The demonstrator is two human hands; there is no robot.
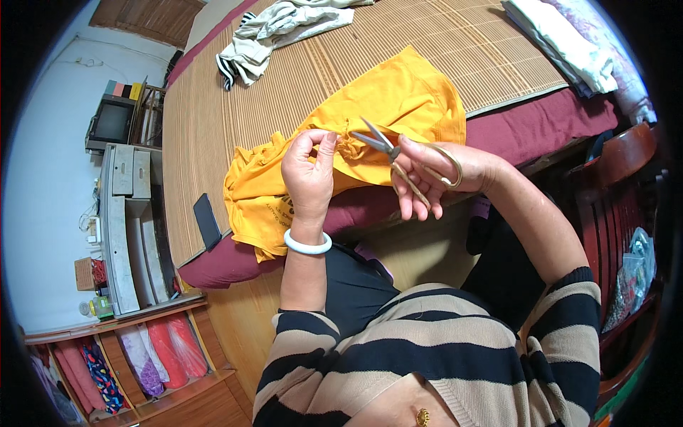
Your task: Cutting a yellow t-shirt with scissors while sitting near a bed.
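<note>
In the head view, the left hand [311,174], near the middle of the frame, is curling its fingers in, with the thumb tip meeting the index finger; whether something thin is being pinched there, I cannot tell. The right hand [442,161], just right of centre, is turning its palm up and holding a pair of scissors [395,152] by the gold-coloured handles, the thumb lying along them and the other fingers spreading loosely. The blades are standing apart and pointing to the upper left, over the garment.

The yellow garment [388,103] is lying crumpled across the centre of the frame, behind both hands, with a bunched part showing between them. It is resting on a bed covered by a brown woven mat [192,135], and its lower part is hanging over the maroon bedding [548,127] at the edge.

A white bracelet [308,244] is circling the left wrist. A dark phone [207,220] is lying left of the garment, near the mat's edge. Pale clothes [292,28] are lying heaped at the upper centre, and folded white cloth [569,50] is resting at the upper right. A wooden chair [617,167] is standing at the right edge.
</note>
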